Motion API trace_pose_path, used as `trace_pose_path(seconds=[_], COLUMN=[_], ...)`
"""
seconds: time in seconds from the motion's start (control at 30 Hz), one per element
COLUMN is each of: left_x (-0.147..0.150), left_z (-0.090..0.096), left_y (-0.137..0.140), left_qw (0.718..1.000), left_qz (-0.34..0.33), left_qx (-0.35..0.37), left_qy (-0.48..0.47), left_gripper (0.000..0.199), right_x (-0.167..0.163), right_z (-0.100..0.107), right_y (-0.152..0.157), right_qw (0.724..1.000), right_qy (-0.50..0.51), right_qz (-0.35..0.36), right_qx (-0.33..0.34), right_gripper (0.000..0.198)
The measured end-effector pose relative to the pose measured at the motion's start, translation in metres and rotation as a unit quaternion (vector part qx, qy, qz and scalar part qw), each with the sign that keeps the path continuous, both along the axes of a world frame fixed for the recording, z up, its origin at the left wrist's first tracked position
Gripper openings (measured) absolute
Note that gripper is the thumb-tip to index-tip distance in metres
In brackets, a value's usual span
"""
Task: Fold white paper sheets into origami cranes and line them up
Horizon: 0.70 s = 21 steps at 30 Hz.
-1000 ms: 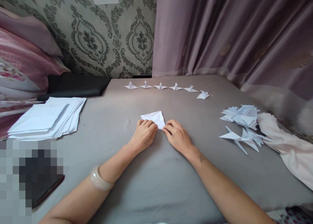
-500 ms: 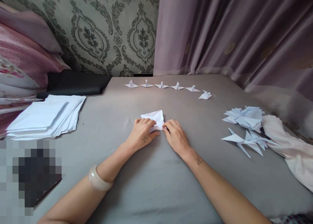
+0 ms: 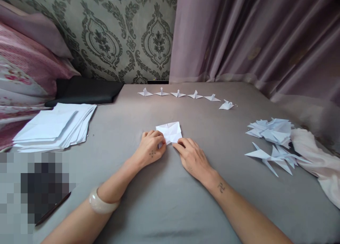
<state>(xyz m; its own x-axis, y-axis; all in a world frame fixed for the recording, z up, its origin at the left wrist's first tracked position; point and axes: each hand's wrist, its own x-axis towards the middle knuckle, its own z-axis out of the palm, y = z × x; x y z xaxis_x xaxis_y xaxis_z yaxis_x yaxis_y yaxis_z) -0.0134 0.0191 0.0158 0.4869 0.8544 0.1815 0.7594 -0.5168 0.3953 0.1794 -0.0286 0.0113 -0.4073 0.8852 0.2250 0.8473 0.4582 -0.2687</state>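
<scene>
Loose stack of white, approx. square paper sheets (image 3: 53, 125) on grey cloth-covered table (image 3: 148, 208), far L. L hand (image 3: 152, 148) pinches near-L corner of creased white folded paper (image 3: 172, 131), ctr. of table betw. both hands. Small white folded-paper birds (image 3: 196, 95) behind, in a row. R hand (image 3: 192, 155): fingertips touch near-R edge, can't tell if pinching. Far R, pile of spiky white folded-paper pieces (image 3: 278, 129).

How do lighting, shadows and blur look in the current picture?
Head view: soft light, crease lines readable on the folded paper, no strong glare there; head view: a soft-edged shadow on the grey cloth beside the left forearm; head view: the curtain darkens toward the upper right corner; head view: coarse pixelation hides detail at lower left.
</scene>
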Motion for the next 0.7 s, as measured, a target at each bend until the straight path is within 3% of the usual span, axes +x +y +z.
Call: trace_pose_path(seconds=[0.13,0.23,0.3,0.4,0.53,0.7], left_x=[0.0,-0.008,-0.017,-0.027,-0.034,-0.038], left_z=[-0.002,0.004,0.008,0.011,0.007,0.002], left_y=[-0.001,0.001,0.004,0.009,0.016,0.021], left_qw=[1.0,0.999,0.996,0.993,0.989,0.988], left_qz=[0.021,-0.022,-0.066,-0.104,-0.142,-0.148], left_qx=[-0.01,-0.042,-0.06,-0.037,0.015,0.037], left_qy=[0.002,0.018,0.032,0.048,0.047,0.03], left_gripper=[0.012,0.012,0.022,0.033,0.025,0.033], right_x=[0.0,-0.001,-0.001,0.0,0.001,0.0], right_z=[-0.001,-0.001,-0.001,-0.001,-0.003,-0.002], right_y=[0.002,0.004,0.004,0.004,0.003,0.003], right_qw=[0.999,0.998,0.998,0.999,0.999,1.0], right_qy=[-0.041,-0.055,-0.055,-0.043,-0.025,-0.011], right_qz=[0.01,0.013,0.011,0.009,0.006,-0.001], right_qx=[0.01,0.005,-0.002,-0.014,-0.023,-0.022], right_gripper=[0.05,0.054,0.055,0.056,0.054,0.051])
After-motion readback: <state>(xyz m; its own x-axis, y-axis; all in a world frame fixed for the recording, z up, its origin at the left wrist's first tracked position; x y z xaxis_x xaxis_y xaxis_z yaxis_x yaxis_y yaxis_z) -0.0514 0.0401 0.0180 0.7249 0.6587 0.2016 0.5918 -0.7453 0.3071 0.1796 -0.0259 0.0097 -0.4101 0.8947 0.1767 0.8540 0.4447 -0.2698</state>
